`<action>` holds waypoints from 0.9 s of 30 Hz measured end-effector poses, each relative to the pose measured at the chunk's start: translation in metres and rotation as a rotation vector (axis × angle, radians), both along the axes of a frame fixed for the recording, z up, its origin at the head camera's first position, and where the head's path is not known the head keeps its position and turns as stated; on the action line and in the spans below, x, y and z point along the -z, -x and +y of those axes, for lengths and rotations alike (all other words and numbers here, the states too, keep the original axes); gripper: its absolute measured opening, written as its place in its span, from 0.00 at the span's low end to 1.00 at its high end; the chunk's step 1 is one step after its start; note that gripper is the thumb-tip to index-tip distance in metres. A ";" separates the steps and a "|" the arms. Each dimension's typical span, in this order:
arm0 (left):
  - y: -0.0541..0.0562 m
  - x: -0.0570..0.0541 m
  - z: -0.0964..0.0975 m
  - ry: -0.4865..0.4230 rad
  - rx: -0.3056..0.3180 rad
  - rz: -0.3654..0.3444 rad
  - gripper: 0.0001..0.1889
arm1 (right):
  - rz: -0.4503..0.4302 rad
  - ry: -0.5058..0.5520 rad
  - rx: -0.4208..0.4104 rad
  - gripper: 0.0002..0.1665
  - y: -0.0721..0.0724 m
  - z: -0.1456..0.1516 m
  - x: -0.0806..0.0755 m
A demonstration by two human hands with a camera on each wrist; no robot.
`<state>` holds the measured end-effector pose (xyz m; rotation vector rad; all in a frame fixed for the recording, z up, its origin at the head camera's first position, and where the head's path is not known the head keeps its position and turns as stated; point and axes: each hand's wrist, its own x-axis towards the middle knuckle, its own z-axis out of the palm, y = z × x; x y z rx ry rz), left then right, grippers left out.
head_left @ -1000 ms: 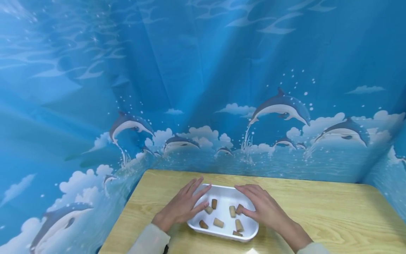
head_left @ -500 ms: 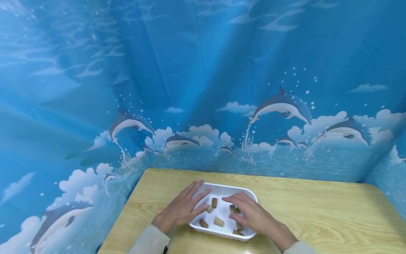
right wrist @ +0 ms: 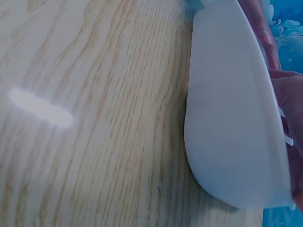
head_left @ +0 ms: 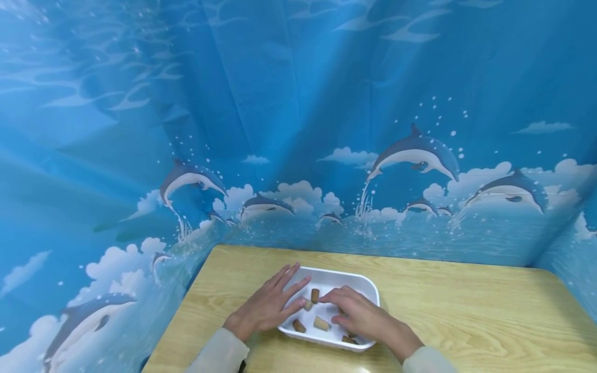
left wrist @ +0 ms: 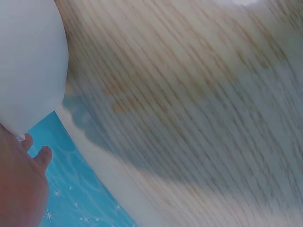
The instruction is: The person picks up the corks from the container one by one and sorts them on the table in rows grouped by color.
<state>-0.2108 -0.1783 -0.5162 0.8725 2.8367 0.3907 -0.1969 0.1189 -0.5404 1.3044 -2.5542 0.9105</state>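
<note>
A white oblong tray point(head_left: 322, 339) holds several short, tapered pieces that look like corks. Among these are a brown cork point(head_left: 315, 296), a tan cork point(head_left: 321, 323), a dark one-sided cork point(head_left: 299, 326) and another cork point(head_left: 349, 339) by the front wall. My left hand point(head_left: 268, 305) lies over the tray's left rim, fingers spread and straight, its thumb tip beside a pale cork point(head_left: 308, 305). Over the tray's right half, my right hand point(head_left: 359, 311) bends its fingers loosely downward, thumb and forefinger apart. It hides the corks beneath it. In the right wrist view the tray's side point(right wrist: 232, 118) covers most of the fingers.
The tray stands on a light wood-grain table point(head_left: 466, 311). Behind the table and along its left side hangs a blue sheet point(head_left: 298, 129) printed with dolphins and clouds. A bright light reflection point(right wrist: 42, 109) shows on the tabletop.
My right hand has moved left and inward from the tray's right rim, now covering corks that were visible. The left hand has stayed at the left rim.
</note>
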 end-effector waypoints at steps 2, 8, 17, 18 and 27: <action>0.000 -0.001 0.000 -0.002 0.006 0.004 0.32 | -0.011 -0.034 -0.021 0.26 -0.002 -0.004 -0.007; -0.001 -0.002 0.002 0.006 0.021 0.010 0.32 | -0.001 -0.148 -0.040 0.27 -0.008 -0.013 -0.017; 0.000 -0.002 0.001 0.002 0.029 0.039 0.31 | 0.003 -0.245 -0.016 0.21 -0.011 -0.020 -0.021; 0.000 -0.002 0.001 0.000 0.032 0.044 0.31 | 0.005 -0.246 -0.013 0.21 -0.011 -0.020 -0.021; 0.000 -0.003 0.000 0.015 0.027 0.039 0.31 | -0.018 -0.231 0.021 0.18 -0.006 -0.014 -0.021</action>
